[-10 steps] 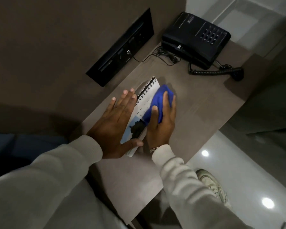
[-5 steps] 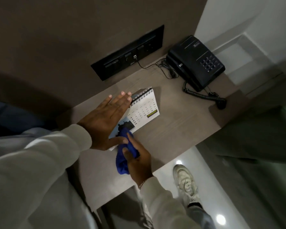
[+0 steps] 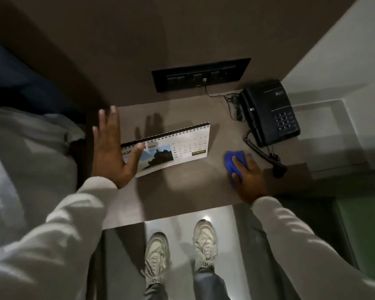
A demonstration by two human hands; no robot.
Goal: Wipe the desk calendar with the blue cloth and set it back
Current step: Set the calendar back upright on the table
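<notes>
The white spiral-bound desk calendar (image 3: 178,148) stands on the brown desk (image 3: 182,191), its picture and date grid facing me. My left hand (image 3: 112,148) is spread flat with fingers apart at the calendar's left end, the thumb overlapping its front face; it grips nothing. My right hand (image 3: 248,176) presses down on the bunched blue cloth (image 3: 234,163) on the desk, to the right of the calendar and apart from it.
A black telephone (image 3: 268,113) with a coiled cord (image 3: 262,152) sits at the desk's back right. A black socket panel (image 3: 200,74) is on the wall behind. My two shoes (image 3: 180,250) stand on the glossy floor below the desk's front edge.
My right hand carried the blue cloth off the calendar and over to the desk's right side. The left hand lifted from the calendar's back, and the calendar now stands upright.
</notes>
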